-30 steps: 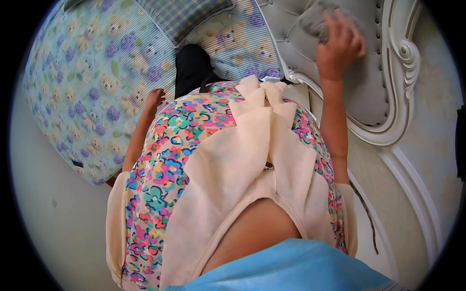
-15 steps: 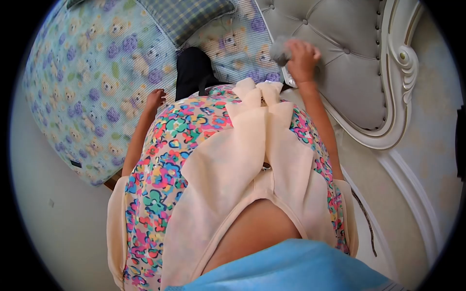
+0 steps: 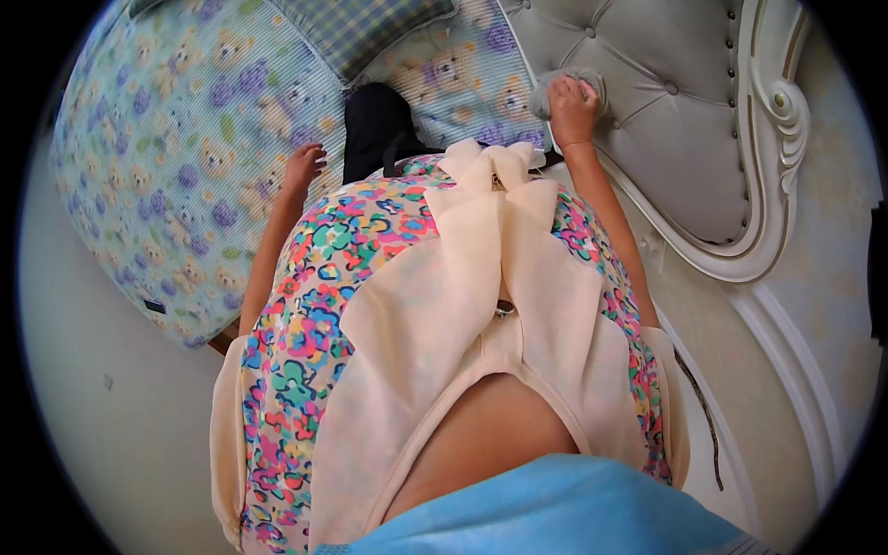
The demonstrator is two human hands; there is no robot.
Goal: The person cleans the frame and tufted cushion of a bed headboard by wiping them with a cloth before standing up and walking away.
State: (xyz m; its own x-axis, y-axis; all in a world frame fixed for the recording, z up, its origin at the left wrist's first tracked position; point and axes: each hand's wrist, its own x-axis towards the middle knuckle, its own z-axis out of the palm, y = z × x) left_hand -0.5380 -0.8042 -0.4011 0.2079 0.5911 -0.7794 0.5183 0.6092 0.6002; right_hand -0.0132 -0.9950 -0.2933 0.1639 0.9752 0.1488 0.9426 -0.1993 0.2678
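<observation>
My right hand (image 3: pixel 573 115) grips a fuzzy grey cloth (image 3: pixel 594 84), bunched up and pressed against the tufted grey headboard (image 3: pixel 666 139) near its inner edge. Over the bed, my left hand (image 3: pixel 303 165) holds nothing, its fingers loosely bent and apart. Beneath it is the blue bedspread (image 3: pixel 208 176) printed with bears and purple flowers; whether the hand touches it I cannot tell. My black-clad leg (image 3: pixel 376 125) is between the two hands, against the bed.
A checked green-blue pillow (image 3: pixel 365 32) lies on the bed beside the headboard. The headboard's carved white frame (image 3: pixel 772 213) curves down on the right. A dark cord (image 3: pixel 708 416) hangs at the lower right.
My right hand and the grey cloth have shifted slightly right along the headboard, with the cloth now spread behind the fingers. My left hand has risen slightly and its fingers have spread.
</observation>
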